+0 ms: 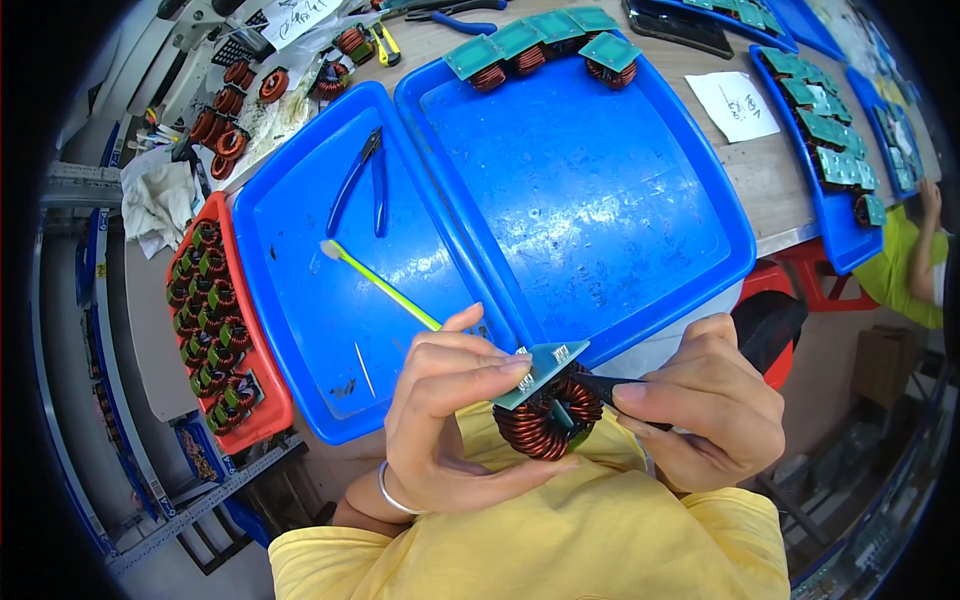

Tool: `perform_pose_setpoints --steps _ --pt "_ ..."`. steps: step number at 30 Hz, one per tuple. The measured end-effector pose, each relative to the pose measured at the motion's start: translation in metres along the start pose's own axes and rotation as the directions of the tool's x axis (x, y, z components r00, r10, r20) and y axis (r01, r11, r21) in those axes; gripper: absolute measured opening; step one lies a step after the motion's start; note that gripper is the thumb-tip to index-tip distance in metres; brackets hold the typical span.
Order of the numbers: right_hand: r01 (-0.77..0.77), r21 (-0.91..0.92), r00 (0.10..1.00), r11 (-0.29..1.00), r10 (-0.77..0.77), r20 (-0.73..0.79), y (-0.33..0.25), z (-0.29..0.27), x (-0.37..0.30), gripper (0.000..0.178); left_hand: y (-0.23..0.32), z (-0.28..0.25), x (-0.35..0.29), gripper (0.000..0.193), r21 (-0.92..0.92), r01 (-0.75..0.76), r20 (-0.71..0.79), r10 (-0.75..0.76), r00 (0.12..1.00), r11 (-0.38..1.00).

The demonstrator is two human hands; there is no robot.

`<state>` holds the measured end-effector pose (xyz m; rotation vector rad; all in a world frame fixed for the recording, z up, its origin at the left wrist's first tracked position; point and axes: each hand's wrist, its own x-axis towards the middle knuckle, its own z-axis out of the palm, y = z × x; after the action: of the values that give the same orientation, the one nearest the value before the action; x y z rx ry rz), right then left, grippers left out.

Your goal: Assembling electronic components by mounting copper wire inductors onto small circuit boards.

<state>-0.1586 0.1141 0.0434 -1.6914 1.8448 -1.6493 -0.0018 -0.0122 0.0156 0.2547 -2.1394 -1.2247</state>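
Observation:
In front of my chest, my left hand (450,410) grips a copper-wound toroidal coil (535,430) with a green circuit board (545,375) on its top side. The thumb and fingers pinch it at the board's left end and the coil's underside. My right hand (710,405) is closed on a slim black tool, seemingly tweezers (610,385), whose tip meets the coil just under the board; the exact contact is hidden. A yellow-green brush (385,285) lies in the left blue tray (300,370), its handle running behind my left fingers.
Blue-handled cutters (360,185) lie in that tray. The larger blue tray (590,180) holds several boarded coils (530,45) along its far edge. A red tray (275,410) of coils stands left. More boards (825,125) fill a tray at right, near another person's arm (925,250).

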Motion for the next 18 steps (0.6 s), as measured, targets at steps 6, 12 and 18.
perform_pose_setpoints --steps 6,12,18 --pt "0.012 -0.003 1.000 1.000 -0.012 0.007 0.0010 0.0002 -0.0005 0.034 -0.0002 0.0001 0.0000 0.073 0.004 0.005 -0.007 -0.005 1.000 1.000" --pt "0.016 -0.005 1.000 1.000 -0.016 0.014 0.0014 0.0009 -0.0005 0.034 -0.0006 0.0004 -0.0010 0.073 0.000 0.009 -0.018 -0.009 1.000 1.000" --pt "0.000 -0.008 1.000 1.000 0.000 0.016 0.0004 0.0007 -0.0005 0.033 -0.0012 0.0009 -0.0014 0.073 0.006 0.005 -0.023 -0.005 1.000 1.000"
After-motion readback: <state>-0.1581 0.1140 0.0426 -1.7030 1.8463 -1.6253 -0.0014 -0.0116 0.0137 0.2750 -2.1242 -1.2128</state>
